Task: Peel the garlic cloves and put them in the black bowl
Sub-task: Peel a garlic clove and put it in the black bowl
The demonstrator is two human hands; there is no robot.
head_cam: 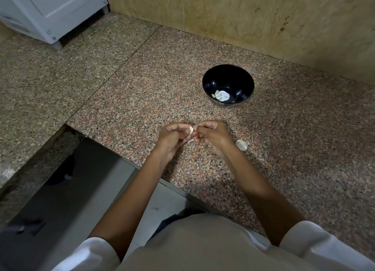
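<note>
White appliance (50, 13) sits far left on the counter (132, 84), and just above the near edge the left hand (172, 137) pinches a garlic clove (191, 130). The right hand (211, 135) nips that same clove from the other side, fingers curled tight. Beyond them the black bowl (239, 78) holds peeled cloves (218, 95), with unpeeled garlic (241, 145) lying just right of the right hand.
</note>
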